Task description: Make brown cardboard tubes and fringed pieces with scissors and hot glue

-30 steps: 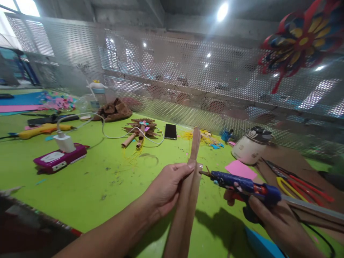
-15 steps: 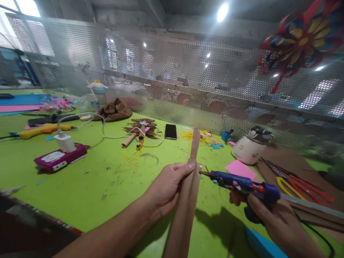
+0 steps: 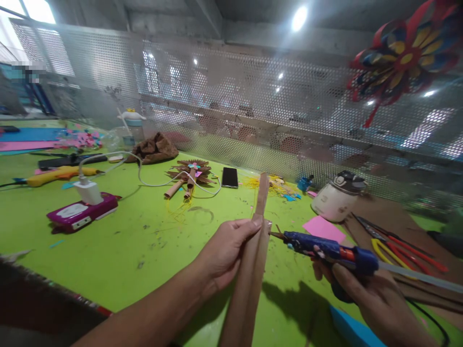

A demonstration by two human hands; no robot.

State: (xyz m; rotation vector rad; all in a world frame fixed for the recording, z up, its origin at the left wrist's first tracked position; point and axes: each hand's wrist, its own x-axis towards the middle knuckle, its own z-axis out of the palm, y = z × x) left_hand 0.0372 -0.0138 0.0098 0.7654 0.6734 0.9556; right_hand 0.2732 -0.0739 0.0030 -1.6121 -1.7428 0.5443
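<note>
Long folded strips of brown paper (image 3: 249,284) run from the bottom edge up over the green table (image 3: 144,284). My left hand (image 3: 226,248) pinches them near their upper part, thumb on top. My right hand (image 3: 372,294) is wrapped round the grip of a dark blue glue gun (image 3: 325,248), with a clear glue stick out of its rear. The gun's nozzle points left, at the right edge of the paper just below my left thumb; whether it touches cannot be made out.
Scissors (image 3: 383,253), a pink paper (image 3: 323,228) and a white pot (image 3: 336,197) lie right. Behind are a phone (image 3: 230,177) and a brown paper craft (image 3: 191,172). A purple power strip (image 3: 83,214) and yellow glue gun (image 3: 60,176) are left.
The rear of the glue gun in my right hand has shifted very slightly. My left hand and the brown paper have stayed in place.
</note>
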